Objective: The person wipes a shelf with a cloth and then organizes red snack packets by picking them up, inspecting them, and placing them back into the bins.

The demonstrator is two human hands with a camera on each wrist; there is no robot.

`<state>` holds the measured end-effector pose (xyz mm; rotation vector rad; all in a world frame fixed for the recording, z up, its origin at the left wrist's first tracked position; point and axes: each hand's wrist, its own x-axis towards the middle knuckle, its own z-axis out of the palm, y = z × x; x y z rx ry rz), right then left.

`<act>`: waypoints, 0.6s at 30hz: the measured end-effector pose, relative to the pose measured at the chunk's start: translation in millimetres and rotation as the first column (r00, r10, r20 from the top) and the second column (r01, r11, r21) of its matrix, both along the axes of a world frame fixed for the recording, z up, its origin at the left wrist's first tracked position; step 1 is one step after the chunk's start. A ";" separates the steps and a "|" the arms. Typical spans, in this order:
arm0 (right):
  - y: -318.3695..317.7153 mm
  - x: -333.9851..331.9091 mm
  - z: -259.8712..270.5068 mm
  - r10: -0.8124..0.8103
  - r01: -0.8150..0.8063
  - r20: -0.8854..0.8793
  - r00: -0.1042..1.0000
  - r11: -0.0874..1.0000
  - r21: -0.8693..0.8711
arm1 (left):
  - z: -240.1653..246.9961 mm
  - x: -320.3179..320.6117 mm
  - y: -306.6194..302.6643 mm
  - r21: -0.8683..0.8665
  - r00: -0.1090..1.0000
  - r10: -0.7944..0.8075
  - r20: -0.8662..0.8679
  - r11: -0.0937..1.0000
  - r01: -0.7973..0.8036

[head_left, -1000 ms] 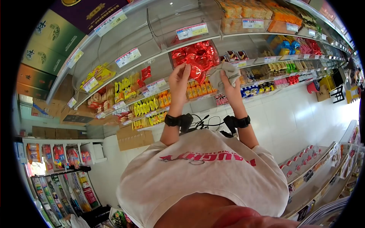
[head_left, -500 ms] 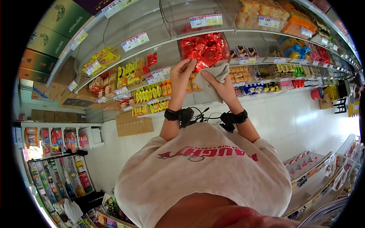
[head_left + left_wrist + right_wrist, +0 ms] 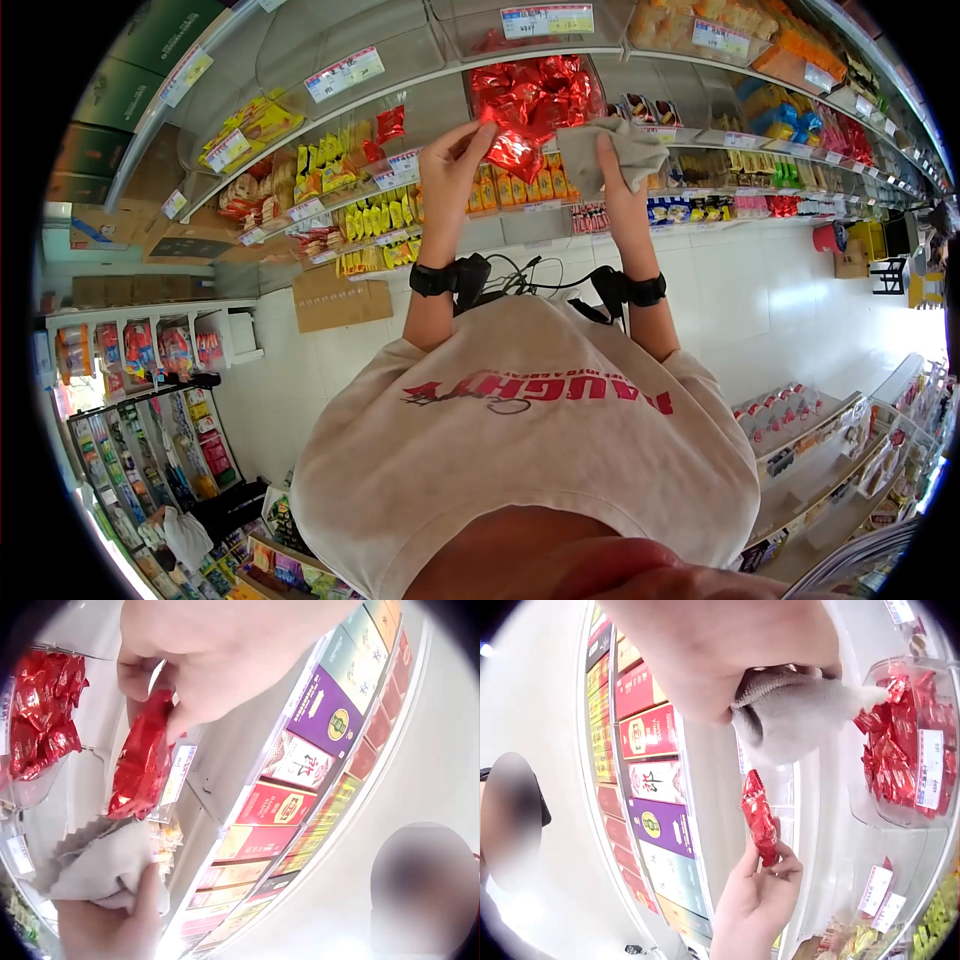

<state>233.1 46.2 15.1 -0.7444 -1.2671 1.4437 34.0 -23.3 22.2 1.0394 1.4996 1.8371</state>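
Observation:
My left hand (image 3: 450, 165) pinches one end of a shiny red foil packet (image 3: 516, 150) between thumb and fingers. The packet hangs in front of a clear bin that holds several more red packets (image 3: 540, 85). To its right, my right hand (image 3: 627, 205) grips a grey cloth (image 3: 600, 155), with the thumb lying over it. From the left wrist, the cloth (image 3: 97, 859) appears right at the packet's lower end (image 3: 139, 772). The right wrist view shows the cloth (image 3: 795, 712) bunched in the right hand and the packet (image 3: 759, 817) upright in the left fingers.
Tiered shelves carry snack bins, among them yellow packets (image 3: 375, 220) and orange ones (image 3: 550, 185), with price tags (image 3: 345, 75) along the edges. Boxes (image 3: 649, 735) line another shelf. A cardboard piece (image 3: 342, 300) is by the shelf foot. Another person (image 3: 185, 535) is at lower left.
Half a second ago the cloth overlapped the red packet; the right hand has since drawn it off to the right. The left hand keeps its pinch, the packet now a little farther from the bin.

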 end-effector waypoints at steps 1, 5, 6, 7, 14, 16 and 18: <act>-1.8 0.2 6.3 0.051 -0.051 0.009 0.999 0.999 -0.007 | -3.5 2.6 1.4 0.009 0.999 -0.039 0.007 0.999 0.039; -10.2 -8.3 -8.9 0.198 -0.206 0.129 0.972 0.977 0.052 | 6.4 21.8 0.4 -0.033 0.991 -0.074 -0.113 0.997 0.071; -13.0 -8.9 -7.3 0.220 -0.228 0.139 0.966 0.973 0.043 | 7.8 23.5 -1.5 -0.067 0.993 -0.095 -0.066 0.994 0.091; -13.3 -6.8 -5.0 0.222 -0.223 0.187 0.957 0.975 -0.017 | 9.2 22.0 -2.5 -0.095 0.993 -0.114 -0.022 0.989 0.111; -22.1 -12.2 5.9 0.081 -0.080 0.015 0.997 0.992 -0.101 | -2.2 22.6 0.1 -0.038 0.959 -0.221 0.176 0.972 0.231; -19.1 -16.4 -5.6 0.100 -0.099 0.008 0.995 0.993 -0.066 | -3.7 20.0 -3.9 -0.049 0.945 -0.249 0.210 0.963 0.265; -23.3 -21.2 -17.6 0.147 -0.147 0.064 0.987 0.989 -0.011 | -6.0 16.8 -8.5 0.003 0.935 -0.231 0.269 0.971 0.239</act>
